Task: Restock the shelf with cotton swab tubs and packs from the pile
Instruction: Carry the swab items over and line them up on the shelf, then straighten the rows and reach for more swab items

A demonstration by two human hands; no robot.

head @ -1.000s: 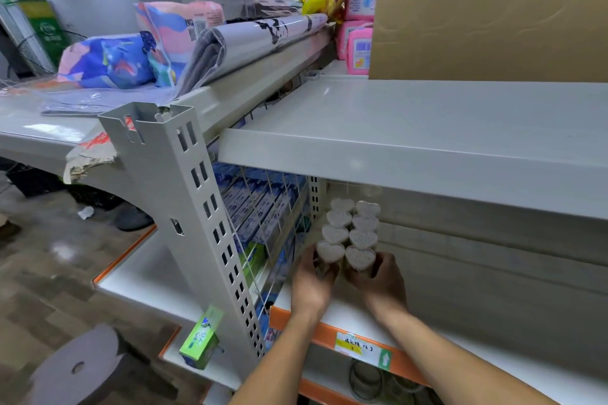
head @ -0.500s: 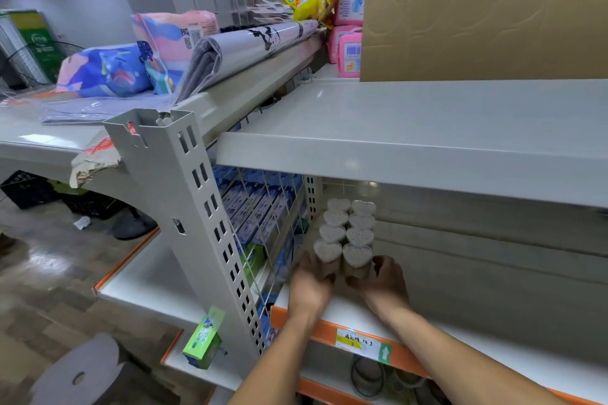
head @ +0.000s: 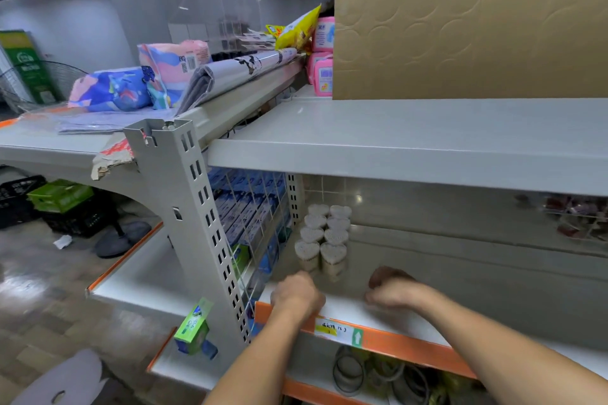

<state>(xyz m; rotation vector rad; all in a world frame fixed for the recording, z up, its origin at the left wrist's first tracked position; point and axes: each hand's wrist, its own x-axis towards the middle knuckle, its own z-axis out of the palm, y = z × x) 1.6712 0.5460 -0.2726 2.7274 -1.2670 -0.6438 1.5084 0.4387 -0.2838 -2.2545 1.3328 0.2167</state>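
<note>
Several heart-shaped cotton swab tubs point(head: 324, 240) stand in two rows at the left end of the white shelf point(head: 411, 322) with an orange front strip. My left hand point(head: 296, 296) hovers just in front of the nearest left tub, fingers loosely curled, holding nothing. My right hand point(head: 394, 289) is off to the right of the tubs over the bare shelf, fingers curled, also holding nothing. Neither hand touches a tub.
A wire grid divider point(head: 253, 223) with blue boxes behind it bounds the tubs on the left. The grey upright post point(head: 197, 223) stands in front-left. The upper shelf point(head: 411, 154) overhangs, carrying a cardboard box point(head: 470, 20). Cables point(head: 378, 371) lie on the shelf below.
Both hands have let go of the front two tubs and drawn back toward the shelf edge. The right hand has moved off to the right. The tubs stay in place.
</note>
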